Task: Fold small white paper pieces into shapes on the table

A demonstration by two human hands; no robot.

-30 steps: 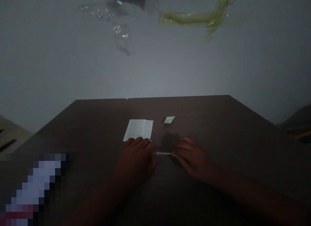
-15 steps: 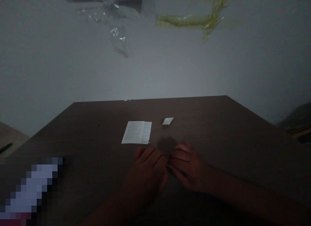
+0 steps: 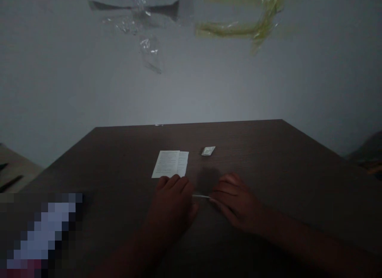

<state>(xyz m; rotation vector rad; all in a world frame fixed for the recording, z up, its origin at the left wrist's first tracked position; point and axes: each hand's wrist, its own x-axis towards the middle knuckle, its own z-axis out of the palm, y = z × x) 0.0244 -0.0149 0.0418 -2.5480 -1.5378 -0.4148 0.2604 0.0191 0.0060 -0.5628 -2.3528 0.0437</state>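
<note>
Both my hands rest low on a dark wooden table (image 3: 268, 158). Between them runs a thin white strip (image 3: 201, 196); my left hand (image 3: 174, 202) has its fingers curled over one end and my right hand (image 3: 235, 202) pinches the other end. Just beyond my left fingertips lies a folded white printed leaflet (image 3: 170, 164). A small pale packet (image 3: 208, 151) lies farther back, to the right of the leaflet.
A grey wall rises behind the table, with crumpled clear plastic (image 3: 149, 51) and a yellowish plastic bag (image 3: 238, 27) near the top. A blurred-out patch (image 3: 41, 234) covers the table's near left corner. Another surface shows at far left (image 3: 12, 174).
Half a second ago my hands were pressed together, hiding the strip. They have drawn apart, and the white strip shows between them as it did a second ago.
</note>
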